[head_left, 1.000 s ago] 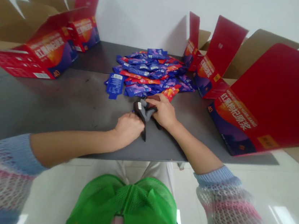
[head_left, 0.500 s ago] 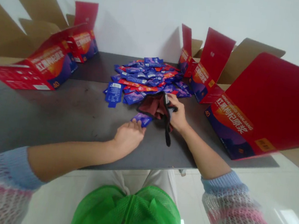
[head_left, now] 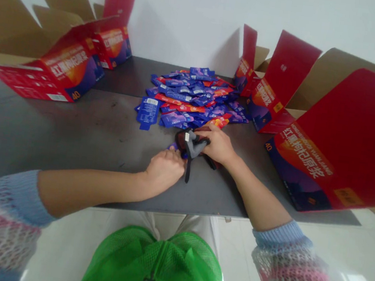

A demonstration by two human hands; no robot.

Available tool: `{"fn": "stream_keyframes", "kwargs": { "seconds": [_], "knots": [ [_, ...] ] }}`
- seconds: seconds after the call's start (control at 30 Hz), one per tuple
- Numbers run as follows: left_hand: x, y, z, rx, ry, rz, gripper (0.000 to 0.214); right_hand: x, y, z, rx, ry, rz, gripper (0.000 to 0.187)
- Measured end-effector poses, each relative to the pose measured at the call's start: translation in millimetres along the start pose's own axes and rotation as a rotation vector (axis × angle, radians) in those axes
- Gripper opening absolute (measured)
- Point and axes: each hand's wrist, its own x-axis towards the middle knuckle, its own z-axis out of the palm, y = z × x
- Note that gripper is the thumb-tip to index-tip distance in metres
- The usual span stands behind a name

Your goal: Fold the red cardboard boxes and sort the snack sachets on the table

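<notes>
White wall (head_left: 189,17) behind; dark grey table (head_left: 71,144) in front of it. Open red boxes flank the work: at left, a near box (head_left: 69,71) and a far one; at right, three in a row, the nearest box (head_left: 303,168) the largest in view. Far centre, a heap of blue and orange sachets (head_left: 183,90); one loose blue sachet (head_left: 148,113) lies flat at its near left.

Right hand (head_left: 219,144): clamped on a brown-and-black cloth (head_left: 196,149), pale grey lining and white tag showing, a dark strap trailing towards the near side. Left hand (head_left: 165,169): fingers curled together at the end of another sachet, the held one (head_left: 172,146), on the table just short of the heap. Thumb hidden; cannot tell whether it pinches or only presses.

Change, last half second: the cloth was spread, brown face showing, with more of the held sachet bare to its left. It is now bunched further left, up against the left fingers, leaving only a purple sliver uncovered. Left hand roughly in place throughout.

Reading (judgement): one hand anchors, the other wipes; stroke at the left end, wiping not yet finished.
</notes>
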Motion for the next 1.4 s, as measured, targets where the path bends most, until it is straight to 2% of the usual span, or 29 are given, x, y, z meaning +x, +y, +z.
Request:
{"fn": "stream_keyframes", "kwargs": {
  "seconds": [0.07,0.17,0.23,0.3,0.37,0.4,0.47,0.53,0.6,0.73,0.9,1.03,1.2,1.4],
  "knots": [
    [0.9,0.3,3.8,-0.009,0.017,-0.010,0.038,-1.3,7.5,-2.6,-0.055,0.047,0.099,0.034],
    [1.7,0.0,5.7,-0.053,0.008,-0.045,0.045,-4.0,19.4,-3.5,-0.028,0.243,0.215,0.036],
    [2.1,-0.6,5.1,-0.078,0.012,-0.061,0.046,-4.8,23.0,-2.7,0.099,0.374,0.170,0.035],
    [2.6,-1.4,3.4,-0.102,0.020,-0.060,0.045,-4.3,21.3,-0.6,0.273,0.432,0.025,0.029],
    [3.4,-2.1,0.5,-0.128,0.005,-0.046,0.044,-3.1,15.4,3.6,0.433,0.407,-0.135,0.025],
    [4.0,-2.6,-1.4,-0.140,-0.013,-0.034,0.041,-2.5,11.7,6.3,0.488,0.355,-0.201,0.024],
    [5.7,-4.1,-6.1,-0.154,-0.052,-0.023,0.034,-2.0,5.0,11.9,0.521,0.190,-0.285,0.024],
    [8.1,-6.6,-11.2,-0.160,-0.082,-0.031,0.031,-2.1,0.5,15.3,0.458,0.049,-0.290,0.024],
    [10.8,-10.3,-15.5,-0.170,-0.091,-0.051,0.032,-2.4,-0.9,14.8,0.331,0.013,-0.206,0.026],
    [15.0,-19.1,-19.2,-0.191,-0.089,-0.081,0.031,-3.4,4.4,5.0,0.088,0.057,0.067,0.031],
    [15.7,-22.5,-15.8,-0.148,-0.066,-0.025,0.024,-7.7,20.1,-8.2,-0.042,0.100,0.308,0.032],
    [10.2,-15.2,-15.3,-0.095,-0.047,-0.048,0.026,-10.6,29.7,-13.7,-0.059,0.115,0.356,0.030],
    [-0.3,-11.2,-14.2,-0.054,-0.045,-0.071,0.027,-9.4,34.1,-13.1,-0.082,0.074,0.352,0.033],
    [-33.3,-15.4,-13.0,0.035,-0.085,-0.063,0.023,-10.0,29.9,-13.3,-0.107,0.050,0.335,0.030]
  ]
}}
